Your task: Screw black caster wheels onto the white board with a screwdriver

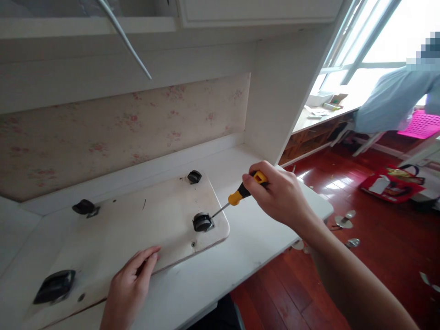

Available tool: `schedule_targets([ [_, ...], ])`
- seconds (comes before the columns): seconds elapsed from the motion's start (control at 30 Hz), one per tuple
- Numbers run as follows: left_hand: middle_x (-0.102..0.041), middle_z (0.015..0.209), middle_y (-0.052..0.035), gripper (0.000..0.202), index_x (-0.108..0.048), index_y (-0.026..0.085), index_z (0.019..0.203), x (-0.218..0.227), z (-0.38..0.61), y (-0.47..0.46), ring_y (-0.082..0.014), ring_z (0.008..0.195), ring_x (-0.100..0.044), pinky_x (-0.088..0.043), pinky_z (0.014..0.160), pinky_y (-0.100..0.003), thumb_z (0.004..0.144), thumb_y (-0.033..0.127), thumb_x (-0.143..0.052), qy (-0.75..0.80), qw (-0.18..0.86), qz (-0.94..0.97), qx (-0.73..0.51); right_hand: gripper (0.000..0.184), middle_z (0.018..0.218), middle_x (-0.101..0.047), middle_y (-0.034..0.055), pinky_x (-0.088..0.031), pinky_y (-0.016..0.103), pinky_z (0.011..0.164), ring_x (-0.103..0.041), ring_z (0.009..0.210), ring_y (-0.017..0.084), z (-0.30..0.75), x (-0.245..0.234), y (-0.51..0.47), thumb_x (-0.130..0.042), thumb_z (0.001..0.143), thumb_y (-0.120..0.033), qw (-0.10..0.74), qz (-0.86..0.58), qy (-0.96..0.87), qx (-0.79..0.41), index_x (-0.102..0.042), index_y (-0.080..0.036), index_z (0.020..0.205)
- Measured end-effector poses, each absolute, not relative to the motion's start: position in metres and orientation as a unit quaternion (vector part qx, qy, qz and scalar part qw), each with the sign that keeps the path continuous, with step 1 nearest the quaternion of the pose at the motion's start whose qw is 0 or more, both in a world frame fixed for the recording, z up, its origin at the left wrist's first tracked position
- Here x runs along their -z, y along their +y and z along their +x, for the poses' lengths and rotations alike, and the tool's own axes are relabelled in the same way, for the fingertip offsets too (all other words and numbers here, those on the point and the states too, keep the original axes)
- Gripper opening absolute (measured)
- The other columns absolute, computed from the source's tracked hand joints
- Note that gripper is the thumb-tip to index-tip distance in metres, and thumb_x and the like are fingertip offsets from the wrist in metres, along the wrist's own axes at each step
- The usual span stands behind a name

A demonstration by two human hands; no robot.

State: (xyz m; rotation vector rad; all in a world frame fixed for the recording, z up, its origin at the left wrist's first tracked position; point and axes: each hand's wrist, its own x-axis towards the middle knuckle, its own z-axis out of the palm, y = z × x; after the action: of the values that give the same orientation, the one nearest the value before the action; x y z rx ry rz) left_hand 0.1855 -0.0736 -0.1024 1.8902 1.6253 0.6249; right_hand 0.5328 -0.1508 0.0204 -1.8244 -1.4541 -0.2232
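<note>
A white board (137,229) with black caster wheels lies upside down on a white desk (247,238). My right hand (278,195) grips a yellow-and-black screwdriver (240,195) whose tip rests at the plate of the nearest caster (202,222). My left hand (132,284) presses flat on the board's front edge, fingers stretched out. Other casters sit at the far corner (194,176), the back left (84,207) and the front left (55,285).
A floral back panel (120,128) and white side wall (275,101) enclose the desk. Metal discs (343,221) lie on the red wooden floor. A red bag (392,183), a pink basket (421,123) and another person in light blue (395,98) are at the right.
</note>
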Motion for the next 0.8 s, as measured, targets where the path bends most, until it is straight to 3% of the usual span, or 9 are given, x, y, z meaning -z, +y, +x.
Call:
schedule_targets([
  [0.8, -0.078, 0.106, 0.0004, 0.040, -0.077, 0.030, 0.095, 0.108, 0.186, -0.062, -0.0274, 0.105, -0.070, -0.056, 0.089, -0.030, 0.077, 0.058, -0.055, 0.635, 0.255, 0.703, -0.194, 0.020, 0.062, -0.052, -0.0052, -0.023, 0.027, 0.054, -0.039, 0.052, 0.011, 0.531, -0.031, -0.127, -0.047, 0.093, -0.041, 0.311, -0.709, -0.633, 0.023, -0.054, -0.023, 0.085],
])
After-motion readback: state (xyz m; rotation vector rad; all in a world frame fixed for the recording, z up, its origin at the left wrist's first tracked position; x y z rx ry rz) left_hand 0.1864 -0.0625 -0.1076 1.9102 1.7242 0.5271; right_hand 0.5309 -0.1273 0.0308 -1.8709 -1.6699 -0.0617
